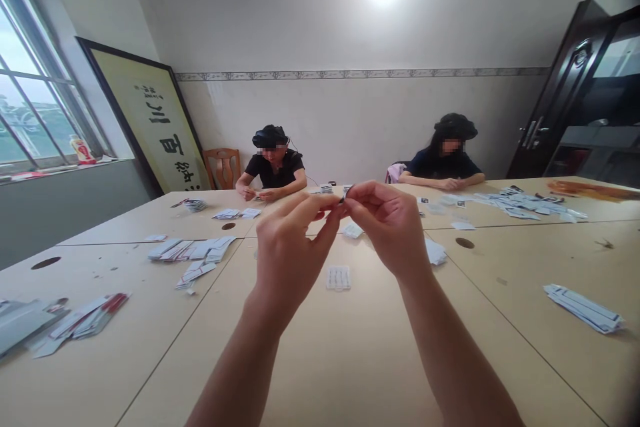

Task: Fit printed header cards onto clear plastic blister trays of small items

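Above the middle of the pale table (345, 367), a small dark piece (342, 200) sits between the fingertips of the two raised hands. The left hand (290, 237) is pinched on it, thumb against finger; the right hand (393, 223) is likewise closed at the same spot. The piece is largely hidden by the fingers, and its shape cannot be told.

Below the hands lies a shallow, near-square, translucent case (339, 278) holding slender, dark-marked items side by side; they are too small to identify. Flat, white, oblong packets form a fanned pile (193, 250) at left, a red-edged stack (93, 317) at near left, a slanting bundle (584, 309) at right and a loose spread (525, 203) at far right; their contents cannot be made out. The tabletop is smooth, wood-toned and crossed by straight seams, with dark oval openings (465, 243). Two co-workers sit opposite, forearms on the table.
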A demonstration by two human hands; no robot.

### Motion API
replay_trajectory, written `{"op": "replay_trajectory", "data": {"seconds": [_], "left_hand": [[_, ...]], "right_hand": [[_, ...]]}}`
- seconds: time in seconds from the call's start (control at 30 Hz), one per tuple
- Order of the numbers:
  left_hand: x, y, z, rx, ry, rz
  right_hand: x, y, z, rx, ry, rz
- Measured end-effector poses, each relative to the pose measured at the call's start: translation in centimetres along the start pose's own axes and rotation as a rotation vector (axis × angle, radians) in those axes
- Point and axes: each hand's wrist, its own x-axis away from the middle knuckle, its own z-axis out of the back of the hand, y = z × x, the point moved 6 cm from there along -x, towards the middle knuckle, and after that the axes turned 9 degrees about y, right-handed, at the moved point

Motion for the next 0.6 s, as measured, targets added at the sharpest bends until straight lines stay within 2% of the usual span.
{"op": "replay_trajectory", "data": {"seconds": [0.43,0.6], "left_hand": [[0.51,0.38,-0.36,-0.028,-0.057,-0.019],[0.38,-0.25,-0.56,0.042,-0.102,0.090]], "right_hand": [[-0.07,-0.06,0.36,0.068,0.024,-0.009],[-0.11,0.15,0.19,0.040,-0.029,-0.033]]}}
